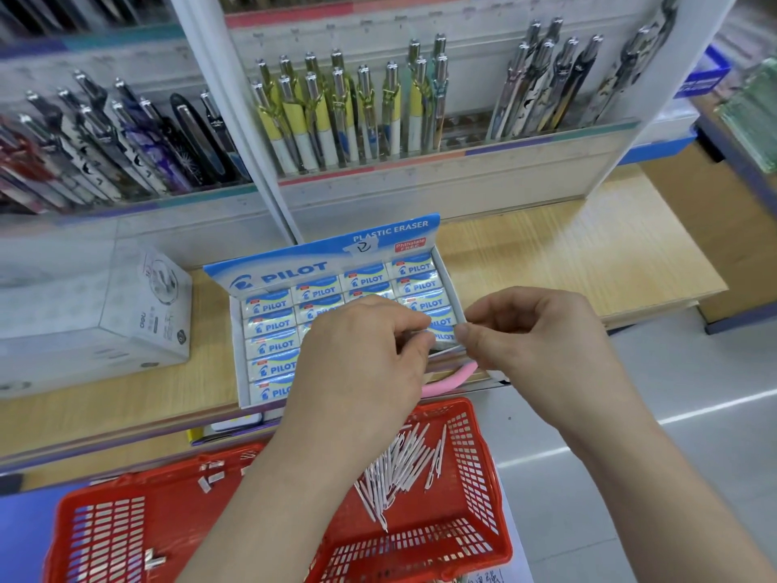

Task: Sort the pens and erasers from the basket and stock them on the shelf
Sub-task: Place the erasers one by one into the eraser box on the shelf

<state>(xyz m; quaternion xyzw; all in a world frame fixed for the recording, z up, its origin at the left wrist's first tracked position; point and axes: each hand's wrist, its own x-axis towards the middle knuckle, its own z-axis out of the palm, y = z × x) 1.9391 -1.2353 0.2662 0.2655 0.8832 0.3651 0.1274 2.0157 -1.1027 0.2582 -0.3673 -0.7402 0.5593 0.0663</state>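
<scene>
Both grips narrow: left hand [357,363] and right hand [534,326] pinch a thin white pen [446,351] above the eraser box [269,330].

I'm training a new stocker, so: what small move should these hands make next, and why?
Probably lift the thin white pen, pinched between left hand and right hand, toward the pen racks: it hangs over the eraser box, which shows only erasers, and similar pens wait in the basket.
</scene>
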